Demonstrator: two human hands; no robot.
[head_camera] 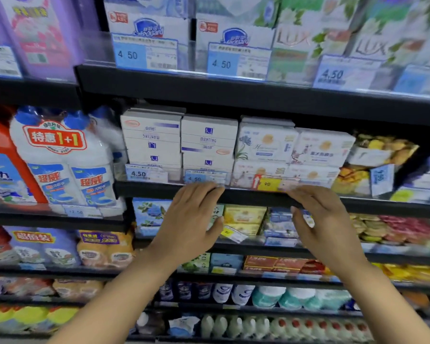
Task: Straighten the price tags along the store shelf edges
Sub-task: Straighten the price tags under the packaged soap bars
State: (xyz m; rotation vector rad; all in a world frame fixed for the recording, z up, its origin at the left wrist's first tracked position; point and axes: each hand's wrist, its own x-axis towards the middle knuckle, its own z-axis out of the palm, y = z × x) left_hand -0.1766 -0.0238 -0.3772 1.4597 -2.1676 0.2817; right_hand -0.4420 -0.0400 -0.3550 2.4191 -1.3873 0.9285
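Both hands are reaching up to the shelf edge (pixel 246 194): the yellow tag (pixel 268 184), long axis along the edge, is sitting just above and between them, nearer the right hand (pixel 325 219) than the left hand (pixel 191 217), fingers straight, gripping nothing.

You have two hands up, left hand (pixel 189 219) and right hand (pixel 325 224); three blue 4.50 price tags (pixel 144 54) top shelf, one yellow tag (pixel 267 184) mid-shelf.
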